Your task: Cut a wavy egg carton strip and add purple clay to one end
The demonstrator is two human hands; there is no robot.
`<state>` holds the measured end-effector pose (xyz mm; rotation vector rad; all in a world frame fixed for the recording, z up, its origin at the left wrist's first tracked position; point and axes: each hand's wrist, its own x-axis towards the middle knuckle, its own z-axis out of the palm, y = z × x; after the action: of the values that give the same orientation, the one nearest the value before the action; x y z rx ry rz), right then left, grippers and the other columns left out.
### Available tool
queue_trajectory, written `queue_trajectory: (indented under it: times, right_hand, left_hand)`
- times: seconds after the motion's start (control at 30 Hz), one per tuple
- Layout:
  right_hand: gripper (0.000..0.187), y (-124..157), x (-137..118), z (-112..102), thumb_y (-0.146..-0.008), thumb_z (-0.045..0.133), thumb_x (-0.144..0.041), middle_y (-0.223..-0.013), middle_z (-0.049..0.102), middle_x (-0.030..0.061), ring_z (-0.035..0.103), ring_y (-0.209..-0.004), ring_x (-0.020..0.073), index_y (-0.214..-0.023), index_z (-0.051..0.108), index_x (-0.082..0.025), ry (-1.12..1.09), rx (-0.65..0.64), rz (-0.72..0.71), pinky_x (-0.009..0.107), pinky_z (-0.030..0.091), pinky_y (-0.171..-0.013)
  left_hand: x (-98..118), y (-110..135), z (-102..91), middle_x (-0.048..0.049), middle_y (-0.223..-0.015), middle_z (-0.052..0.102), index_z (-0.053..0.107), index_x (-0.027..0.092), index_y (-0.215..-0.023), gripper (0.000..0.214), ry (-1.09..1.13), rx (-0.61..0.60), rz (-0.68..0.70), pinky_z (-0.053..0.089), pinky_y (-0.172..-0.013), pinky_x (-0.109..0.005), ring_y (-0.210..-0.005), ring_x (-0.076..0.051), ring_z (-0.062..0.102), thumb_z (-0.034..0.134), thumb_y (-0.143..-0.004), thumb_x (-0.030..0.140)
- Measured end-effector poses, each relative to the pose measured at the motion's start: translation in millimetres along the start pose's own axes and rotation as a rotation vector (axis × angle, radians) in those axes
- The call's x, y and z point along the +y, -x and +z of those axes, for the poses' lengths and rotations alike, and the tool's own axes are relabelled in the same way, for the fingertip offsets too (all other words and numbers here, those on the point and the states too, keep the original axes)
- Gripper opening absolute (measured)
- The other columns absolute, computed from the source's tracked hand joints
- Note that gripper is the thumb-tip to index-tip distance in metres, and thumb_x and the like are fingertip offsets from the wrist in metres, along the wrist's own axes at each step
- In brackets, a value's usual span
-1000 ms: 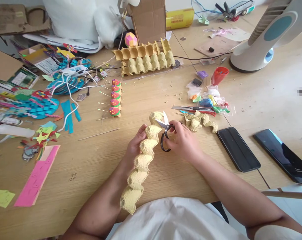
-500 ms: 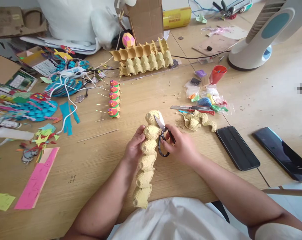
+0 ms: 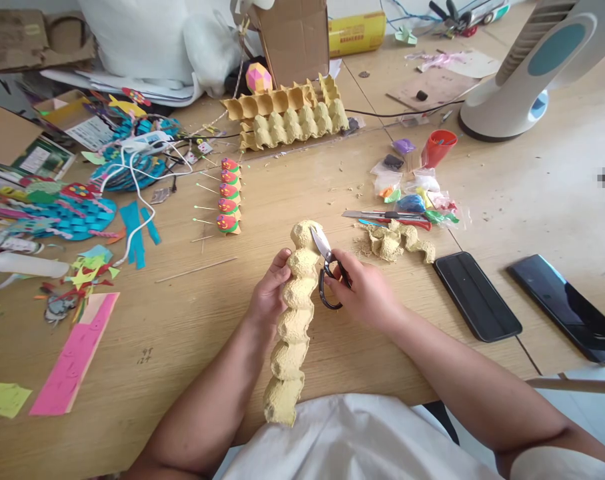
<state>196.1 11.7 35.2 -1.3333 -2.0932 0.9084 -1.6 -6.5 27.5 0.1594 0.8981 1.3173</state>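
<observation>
My left hand (image 3: 269, 290) grips a long strip of yellow egg-carton cups (image 3: 293, 327) near its far end; the strip runs from the table's middle down to my lap. My right hand (image 3: 365, 290) holds black-handled scissors (image 3: 326, 270), fingers through the loops. The blades are closed or nearly so against the right side of the strip's top cups. A cut-off piece of carton (image 3: 397, 241) with crumbs lies just right of my right hand.
Two dark phones (image 3: 477, 297) (image 3: 565, 308) lie at the right. A knife and red-handled tool (image 3: 387, 217) sit beside small bags of coloured bits. Painted carton figures on sticks (image 3: 229, 197), egg cartons (image 3: 289, 117), a fan (image 3: 527, 73) and paper scraps (image 3: 72, 360) ring the work spot.
The scissors swung from lying across the strip with blades apart to pointing along its right side with blades closed. The strip's near end shifted right, closer to my body.
</observation>
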Motion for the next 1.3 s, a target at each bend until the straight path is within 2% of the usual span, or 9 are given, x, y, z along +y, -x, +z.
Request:
queue_trajectory:
  times: [0.13,0.37,0.5,0.57,0.67,0.8,0.97,1.13,1.3]
  right_hand:
    - [0.033,0,-1,-1,-0.094,0.063,-0.026,-0.086,0.074,0.0009,0.063,-0.066,0.0164,-0.127,0.057,-0.024,-0.013,-0.014,-0.001,0.025,0.039,-0.060]
    - [0.031,-2,4,4,-0.097,0.055,-0.027,-0.079,0.069,0.0004,0.060,-0.064,0.0175,-0.128,0.056,-0.022,-0.046,-0.019,0.058,0.027,0.039,-0.060]
    - [0.032,-6,14,10,-0.093,0.059,-0.029,-0.081,0.065,0.0000,0.060,-0.069,0.0164,-0.124,0.056,-0.021,-0.247,0.102,0.057,0.027,0.044,-0.063]
    - [0.030,-9,17,11,-0.093,0.058,-0.032,-0.079,0.062,-0.0010,0.060,-0.069,0.0158,-0.121,0.054,-0.021,-0.389,0.122,0.070,0.027,0.046,-0.064]
    - [0.029,-9,16,10,-0.094,0.056,-0.036,-0.078,0.058,-0.0023,0.058,-0.069,0.0152,-0.118,0.050,-0.021,-0.490,0.109,0.085,0.027,0.046,-0.063]
    - [0.041,-6,11,5,-0.088,0.067,-0.038,-0.083,0.056,-0.0021,0.055,-0.074,0.0154,-0.121,0.049,-0.022,-0.375,0.069,0.038,0.028,0.047,-0.067]
    - [0.036,-3,8,0,-0.090,0.065,-0.042,-0.084,0.061,-0.0002,0.058,-0.076,0.0175,-0.118,0.053,-0.022,-0.200,0.082,-0.026,0.029,0.044,-0.068]
    - [0.035,-3,6,-1,-0.087,0.071,-0.038,-0.089,0.069,0.0033,0.065,-0.083,0.0218,-0.116,0.059,-0.023,0.069,0.165,-0.119,0.031,0.044,-0.073]
    - [0.031,-3,5,-2,-0.088,0.072,-0.043,-0.084,0.073,0.0014,0.067,-0.079,0.0212,-0.111,0.064,-0.025,0.219,0.233,-0.073,0.030,0.038,-0.065]
  left_hand:
    - [2,2,-1.1,0.0017,-0.084,0.075,0.070,0.030,-0.094,0.006,-0.006,0.020,-0.023,0.056,-0.060,-0.024,-0.069,-0.015,0.072,0.068,-0.094,0.024]
    - [2,0,-2.2,0.0022,-0.091,0.077,0.068,0.035,-0.106,0.015,0.008,-0.010,-0.038,0.055,-0.059,-0.025,-0.065,-0.014,0.070,0.063,-0.097,0.025]
    - [4,0,-0.9,0.0027,-0.082,0.074,0.068,0.031,-0.099,0.011,0.027,0.012,-0.049,0.051,-0.053,-0.021,-0.059,-0.011,0.066,0.062,-0.097,0.022]
    - [5,0,-2.8,0.0023,-0.080,0.074,0.068,0.031,-0.102,0.007,0.029,0.006,-0.080,0.048,-0.048,-0.020,-0.054,-0.010,0.063,0.063,-0.097,0.029]
    - [5,0,-7.1,0.0002,-0.083,0.074,0.067,0.032,-0.111,0.016,0.025,-0.001,-0.117,0.047,-0.047,-0.021,-0.051,-0.010,0.060,0.064,-0.097,0.041]
    - [5,0,-8.2,0.0007,-0.080,0.073,0.068,0.031,-0.105,0.010,0.054,-0.030,-0.104,0.049,-0.049,-0.021,-0.052,-0.011,0.060,0.061,-0.098,0.035]
    - [5,1,-7.5,0.0028,-0.077,0.071,0.070,0.031,-0.099,0.007,0.026,-0.008,-0.120,0.049,-0.050,-0.019,-0.051,-0.009,0.061,0.063,-0.097,0.028]
    - [4,-2,-13.3,0.0001,-0.078,0.071,0.072,0.030,-0.107,0.013,0.049,-0.035,-0.127,0.050,-0.051,-0.023,-0.057,-0.013,0.063,0.065,-0.096,0.033]
    - [3,-3,-14.5,-0.0025,-0.088,0.075,0.072,0.032,-0.114,0.020,0.035,-0.023,-0.150,0.053,-0.055,-0.025,-0.065,-0.016,0.067,0.063,-0.097,0.038]
